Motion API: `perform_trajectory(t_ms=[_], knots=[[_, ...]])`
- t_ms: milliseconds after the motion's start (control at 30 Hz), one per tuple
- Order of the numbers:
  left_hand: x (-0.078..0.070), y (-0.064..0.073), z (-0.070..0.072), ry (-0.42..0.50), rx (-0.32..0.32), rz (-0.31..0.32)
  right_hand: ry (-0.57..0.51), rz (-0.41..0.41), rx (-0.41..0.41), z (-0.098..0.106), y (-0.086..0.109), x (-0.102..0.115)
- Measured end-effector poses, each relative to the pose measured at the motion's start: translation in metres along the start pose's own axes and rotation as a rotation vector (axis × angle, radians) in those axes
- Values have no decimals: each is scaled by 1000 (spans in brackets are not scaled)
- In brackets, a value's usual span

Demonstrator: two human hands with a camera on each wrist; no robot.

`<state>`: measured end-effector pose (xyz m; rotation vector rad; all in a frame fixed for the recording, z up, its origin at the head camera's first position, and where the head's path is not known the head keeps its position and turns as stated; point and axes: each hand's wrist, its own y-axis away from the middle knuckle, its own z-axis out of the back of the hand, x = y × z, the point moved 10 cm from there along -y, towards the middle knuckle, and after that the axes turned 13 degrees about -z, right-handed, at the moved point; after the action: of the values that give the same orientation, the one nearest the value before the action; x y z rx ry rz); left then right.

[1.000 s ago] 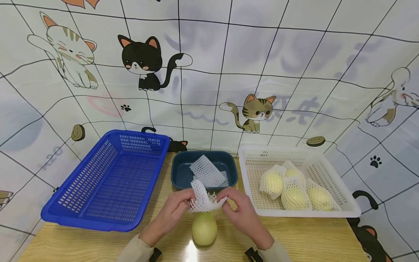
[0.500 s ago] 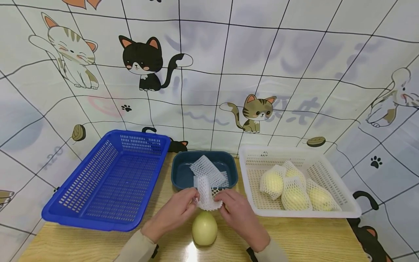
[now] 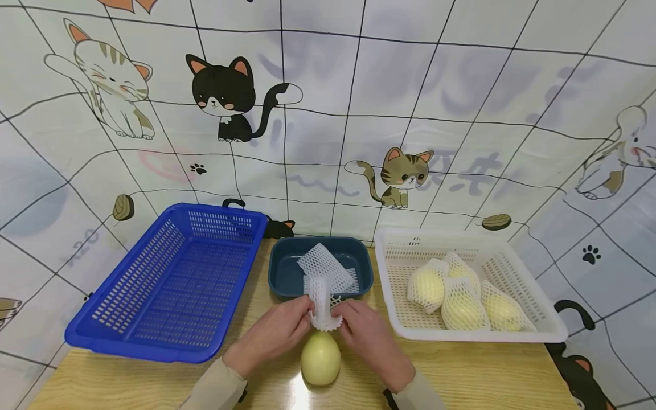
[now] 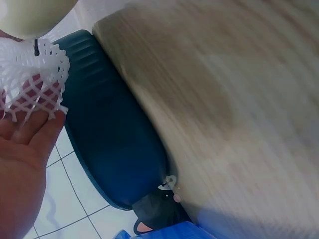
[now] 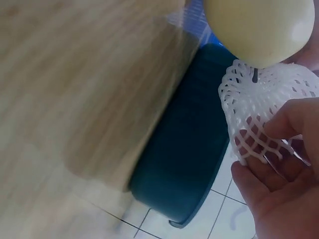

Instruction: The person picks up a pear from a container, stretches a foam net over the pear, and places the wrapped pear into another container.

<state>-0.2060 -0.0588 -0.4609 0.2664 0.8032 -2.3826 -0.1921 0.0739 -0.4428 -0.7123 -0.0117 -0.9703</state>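
A white foam net sleeve is held between both hands, its rim spread just beyond a pale yellow-green pear on the table. My left hand grips the sleeve's left side; in the left wrist view its fingers lie against the mesh. On the other side my right hand pinches the edge, with the thumb curled over the mesh in the right wrist view. The pear's dark stem points at the sleeve's mouth. Part of the fingers is hidden behind the net.
Behind the hands stands a dark teal bin with foam nets in it. A blue basket is at the left. The white basket at the right holds several net-wrapped pears.
Both hands have drawn closer together and the sleeve's opening has narrowed between them, its tail now standing more upright. The pear has stayed in place.
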Motion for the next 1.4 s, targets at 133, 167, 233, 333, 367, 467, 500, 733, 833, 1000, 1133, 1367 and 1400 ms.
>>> perform_trajectory(t_ms=[133, 167, 233, 333, 367, 467, 500, 733, 833, 1000, 1133, 1367, 1400], knots=[[4, 7, -6, 38, 31, 9, -52, -44, 57, -4, 3, -6], [5, 8, -6, 43, 31, 5, -65, -57, 70, -6, 4, -8], [6, 11, -8, 57, 37, 2, -83, -83, 91, -8, 5, -11], [6, 14, -10, 78, 45, -12, -87, -99, 109, -11, 8, -15], [6, 15, -11, 83, 48, -19, -84, -95, 113, -11, 9, -15], [4, 18, -14, 96, 62, -31, -88, -86, 146, -11, 12, -15], [4, 19, -15, 96, 67, -36, -90, -82, 162, -10, 13, -15], [-4, 27, -15, 80, 77, -97, -84, -79, 257, -8, 21, -14], [-8, 30, -15, 91, 79, -120, -86, -55, 260, -6, 25, -12], [-15, 34, -17, 89, 89, -172, -114, -22, 266, -6, 34, -11], [-20, 37, -18, 76, 116, -211, -145, -13, 307, -7, 41, -12], [-23, 41, -24, 122, 183, -206, -160, -13, 465, -17, 52, -10], [-23, 42, -25, 130, 193, -199, -163, -15, 479, -17, 53, -10]])
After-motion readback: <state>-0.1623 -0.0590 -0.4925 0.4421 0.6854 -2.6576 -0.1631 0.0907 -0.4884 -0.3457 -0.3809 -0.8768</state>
